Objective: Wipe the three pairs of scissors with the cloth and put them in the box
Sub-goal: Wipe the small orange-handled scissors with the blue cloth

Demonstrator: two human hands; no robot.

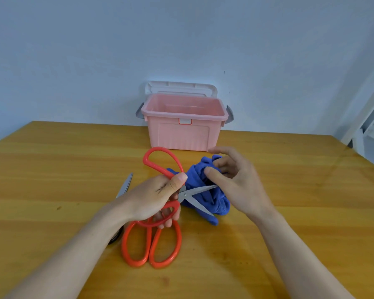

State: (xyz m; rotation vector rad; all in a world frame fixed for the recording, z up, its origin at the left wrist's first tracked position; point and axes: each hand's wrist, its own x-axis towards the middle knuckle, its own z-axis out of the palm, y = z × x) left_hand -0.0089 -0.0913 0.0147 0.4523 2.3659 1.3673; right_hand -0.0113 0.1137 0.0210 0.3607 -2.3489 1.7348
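Wiping the first pair of red-handled scissors (183, 194) with the blue cloth (205, 190).

My left hand (154, 197) grips the handles, blades spread open across the cloth; my right hand (235, 180) pinches the cloth beside the upper blade tip. Best, I judge, to fold cloth over each blade and stroke from pivot to tip, fingers off the edge. A second orange-handled pair (151, 244) lies under my left hand, a third pair (125, 184) beside my left wrist; the open pink box (184, 130) stands beyond.

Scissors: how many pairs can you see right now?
3. One red pair open in the left hand over the cloth; one orange pair on the table; a third mostly hidden behind the left arm.
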